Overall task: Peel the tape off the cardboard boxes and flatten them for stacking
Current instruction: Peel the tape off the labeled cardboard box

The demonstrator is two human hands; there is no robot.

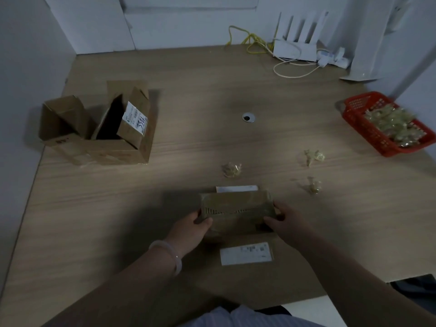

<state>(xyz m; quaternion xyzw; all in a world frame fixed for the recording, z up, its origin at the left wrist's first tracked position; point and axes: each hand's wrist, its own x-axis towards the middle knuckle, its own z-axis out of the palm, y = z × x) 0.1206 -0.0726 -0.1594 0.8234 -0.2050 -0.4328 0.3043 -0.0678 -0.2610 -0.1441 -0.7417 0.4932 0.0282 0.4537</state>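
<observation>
Head view: you've got the small box [236,210] on the table [212,90], near-centre, just in front of you. Your left hand [188,228] grips its left end, fingers curled round the end w/ the thumb on the near face. Your right hand [284,223] grips the right end the same way. Glossy tape runs over the box top. A white label [246,253] lies on brown cardboard at the near side of the box, and a 2nd white strip [237,188] shows at its far edge. There's a pale bracelet [173,257] on your left wrist.

Far left sits a big open box [113,152] w/ smaller boxes standing inside; one [134,119] carries a label w/ handwritten digits. Three tape wads lie loose on the table: one [232,169] just beyond the small box and two [313,156] [313,185] to its right. Far right, a red basket [368,135] holds more wads. At the far edge are a white router [295,51] and a yellow cable [250,41]. A round grommet hole [248,117] is mid-table.
</observation>
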